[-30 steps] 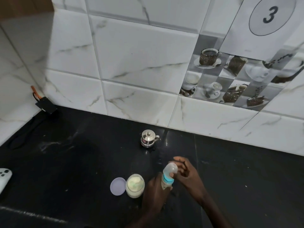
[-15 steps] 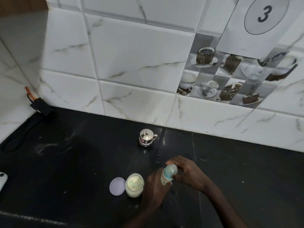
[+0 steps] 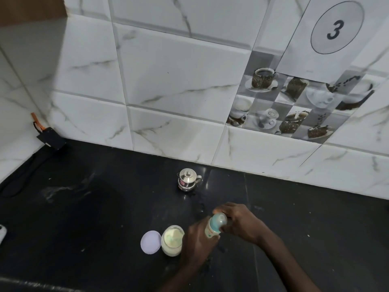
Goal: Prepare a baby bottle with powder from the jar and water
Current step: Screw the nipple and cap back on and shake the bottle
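Head view is steady, and the work sits low in frame at about six o'clock. My left hand [image 3: 196,243] is wrapped round the body of the small clear plastic baby bottle [image 3: 212,228], holding it upright on the black stone counter [image 3: 84,207]. My right hand [image 3: 240,223] comes in from three o'clock with its fingers curled over the bottle's top, around the teal collar and see-through dome cap. So both hands are grasping the bottle, one low and one high.

I read this as a twist at the collar, though I can't tell whether it's going on or coming off. I can't make out the fill level either.

At nine o'clock of the bottle, just past my left hand, the round glass jar [image 3: 172,239] of pale powder stands open. Its flat lilac lid [image 3: 150,242] lies touching its far side. A little lidded steel pot [image 3: 188,181] waits at eleven o'clock near the tiled wall, and that's probably the water.

To do this well:
- Clamp low with the left hand so the base stays planted.
- Turn the collar, not the dome, which would likely pop free.
- Keep the left elbow clear of the open jar, since one nudge would spill powder.
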Motion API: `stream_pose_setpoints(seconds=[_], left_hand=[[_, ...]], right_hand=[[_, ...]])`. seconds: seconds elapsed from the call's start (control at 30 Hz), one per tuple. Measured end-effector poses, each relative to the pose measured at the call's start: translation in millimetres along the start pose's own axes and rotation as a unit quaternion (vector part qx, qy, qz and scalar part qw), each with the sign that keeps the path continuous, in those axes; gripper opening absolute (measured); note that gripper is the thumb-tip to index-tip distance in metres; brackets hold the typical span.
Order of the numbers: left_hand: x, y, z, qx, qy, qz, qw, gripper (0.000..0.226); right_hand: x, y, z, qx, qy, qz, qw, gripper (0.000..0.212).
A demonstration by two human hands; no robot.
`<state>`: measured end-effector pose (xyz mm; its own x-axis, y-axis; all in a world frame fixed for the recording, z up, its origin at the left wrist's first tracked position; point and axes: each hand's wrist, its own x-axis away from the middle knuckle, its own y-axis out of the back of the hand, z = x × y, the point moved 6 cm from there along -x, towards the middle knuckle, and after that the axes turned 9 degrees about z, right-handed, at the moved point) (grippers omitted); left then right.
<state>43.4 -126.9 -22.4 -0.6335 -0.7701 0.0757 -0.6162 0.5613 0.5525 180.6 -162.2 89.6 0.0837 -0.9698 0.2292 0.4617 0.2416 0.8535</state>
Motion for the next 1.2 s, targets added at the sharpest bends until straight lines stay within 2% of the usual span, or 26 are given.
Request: stream_pose_setpoints(seconds=[0.13, 0.33, 0.53, 0.63, 0.77, 0.9, 0.97, 1.0, 1.2], left_hand=[[2.9, 7.4, -1.6, 0.014, -0.002, 0.043, 0.999, 0.026], [2.9, 1.0, 6.3, 0.004, 0.028, 0.06, 0.998, 0.016], [11.1, 7.3, -10.7, -0.015, -0.012, 0.062, 0.998, 0.03], [12.1, 6.2, -12.7, -0.037, -0.01, 0.05, 0.998, 0.032], [15.0, 7.3, -14.6, -0.064, 0.0, 0.025, 0.998, 0.034], [15.0, 5.8, -14.9, -0.078, -0.013, 0.019, 0.997, 0.033], [12.9, 5.8, -16.5, -0.068, -0.021, 0.016, 0.997, 0.034], [11.9, 5.3, -17.0, -0.067, -0.024, 0.02, 0.997, 0.035], [10.5, 3.2, -12.8, -0.085, -0.018, 0.001, 0.996, 0.033]], right_hand=[[-1.4, -7.1, 9.3, 0.023, -0.017, 0.006, 1.0, 0.049], [2.5, -10.4, 16.0, 0.04, -0.055, -0.008, 0.998, 0.027], [13.0, -11.9, 18.3, 0.063, -0.123, -0.022, 0.99, 0.019], [17.2, -14.3, 15.0, 0.048, -0.164, -0.028, 0.985, 0.026], [25.6, -13.2, 9.5, 0.044, -0.24, -0.053, 0.968, 0.047], [25.4, -15.1, 10.6, 0.047, -0.217, 0.001, 0.975, 0.045], [23.8, -16.2, 14.3, 0.061, -0.174, 0.028, 0.982, 0.061], [23.0, -16.1, 16.0, 0.071, -0.16, 0.032, 0.984, 0.062], [19.4, -12.6, 23.0, 0.075, -0.181, 0.039, 0.98, 0.034]])
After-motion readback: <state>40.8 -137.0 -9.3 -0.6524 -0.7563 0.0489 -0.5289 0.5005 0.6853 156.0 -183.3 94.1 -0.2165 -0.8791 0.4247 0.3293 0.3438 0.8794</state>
